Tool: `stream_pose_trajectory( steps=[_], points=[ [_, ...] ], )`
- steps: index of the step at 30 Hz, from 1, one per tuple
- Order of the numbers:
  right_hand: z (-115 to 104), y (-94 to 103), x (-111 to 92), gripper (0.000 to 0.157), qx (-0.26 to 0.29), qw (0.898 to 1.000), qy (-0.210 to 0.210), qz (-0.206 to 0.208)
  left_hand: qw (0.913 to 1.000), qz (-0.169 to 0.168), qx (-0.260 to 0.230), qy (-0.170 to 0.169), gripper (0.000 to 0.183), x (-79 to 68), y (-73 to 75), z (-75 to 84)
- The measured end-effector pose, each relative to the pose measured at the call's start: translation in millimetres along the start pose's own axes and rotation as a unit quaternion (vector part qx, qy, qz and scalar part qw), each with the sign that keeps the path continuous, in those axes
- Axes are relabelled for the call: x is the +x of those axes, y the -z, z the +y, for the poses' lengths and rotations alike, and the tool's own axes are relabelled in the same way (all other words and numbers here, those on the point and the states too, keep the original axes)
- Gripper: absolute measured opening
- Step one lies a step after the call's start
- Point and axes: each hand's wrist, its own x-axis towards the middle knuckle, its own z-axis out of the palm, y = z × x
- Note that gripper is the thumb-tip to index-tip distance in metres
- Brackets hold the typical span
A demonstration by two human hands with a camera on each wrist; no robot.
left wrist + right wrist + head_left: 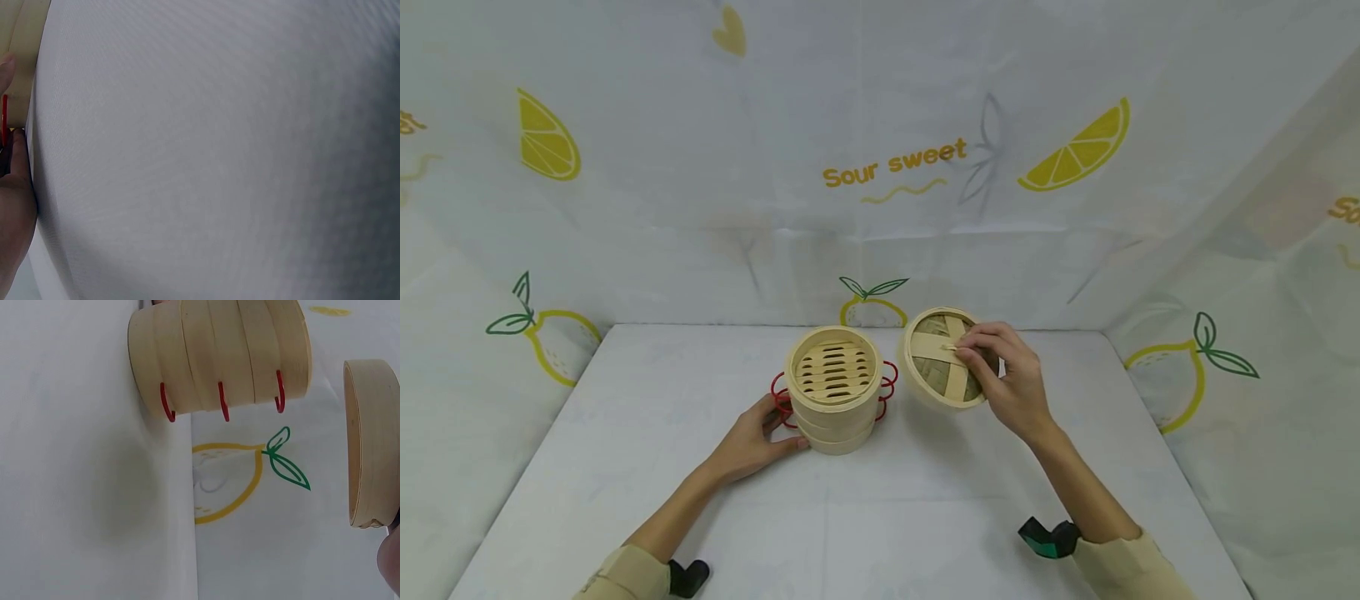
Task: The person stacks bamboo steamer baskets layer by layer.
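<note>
A stack of bamboo steamer baskets [835, 408] stands upright on the table, its slatted top tier uncovered. Red loop handles [223, 403] stick out from its sides. My left hand [748, 442] holds the stack low on its left side, thumb at the front near the base and fingers by the red handles; some fingertips are hidden. To the right of the stack, my right hand [1011, 379] pinches the small knob of the round woven steamer lid [940, 392]. Raised above the table and tilted, the lid is apart from the stack, as the right wrist view also shows.
A white cloth covers the table [880, 542]. Behind it hangs a white sheet [700, 167] with lemon prints and lettering. Black straps [1048, 540] show at both wrists, beside beige sleeves. Mostly blurred white cloth fills the left wrist view.
</note>
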Motion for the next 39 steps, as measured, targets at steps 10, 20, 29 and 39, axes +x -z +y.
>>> stream_pose_trajectory(
  steps=[10,20,29,39],
  points=[
    [-3,-15.3,3,0.004,0.024,1.000,0.000,-0.010,1.0000,-0.001,0.000,0.000,0.079,0.4,0.0,1.5],
    [-9,-31.5,5,0.005,0.030,0.999,0.004,-0.015,1.0000,0.001,0.006,-0.007,0.077,-0.3,-0.4,1.8],
    [-12,-44.9,7,0.004,0.035,0.999,0.021,-0.019,0.9998,0.004,-0.001,-0.019,0.075,-1.1,-0.2,0.3],
    [-15,-54.4,9,0.005,0.045,0.999,0.023,-0.018,1.0000,-0.007,-0.002,0.007,0.081,-0.8,1.6,2.1]
  ],
)
